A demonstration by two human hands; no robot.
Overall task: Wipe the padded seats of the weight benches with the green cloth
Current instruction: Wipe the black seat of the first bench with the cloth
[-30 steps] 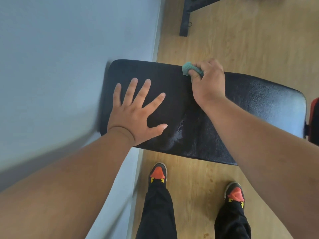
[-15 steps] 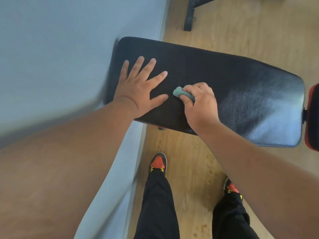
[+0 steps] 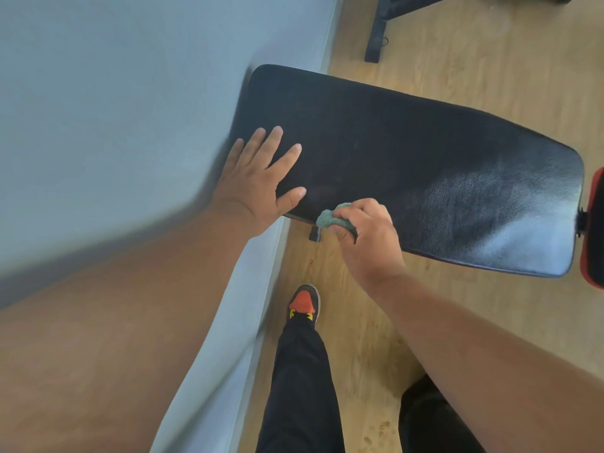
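Head view, near to far: black trouser leg [image 3: 302, 380] and a shoe [image 3: 304, 304] with an orange toe on the wood floor [image 3: 457, 305]. Right hand [image 3: 367, 238] curled round the bunched green cloth [image 3: 330, 219], at the near edge of the black padded seat [image 3: 425, 165], cloth touching the edge. Left hand [image 3: 258, 181] flat on the seat's left end, fingers spread and straight, holding nothing. Pale wall [image 3: 114, 109] just beside that end. Red pad [image 3: 593, 230] at the seat's right end. Black metal frame [image 3: 380, 31] on the floor beyond.
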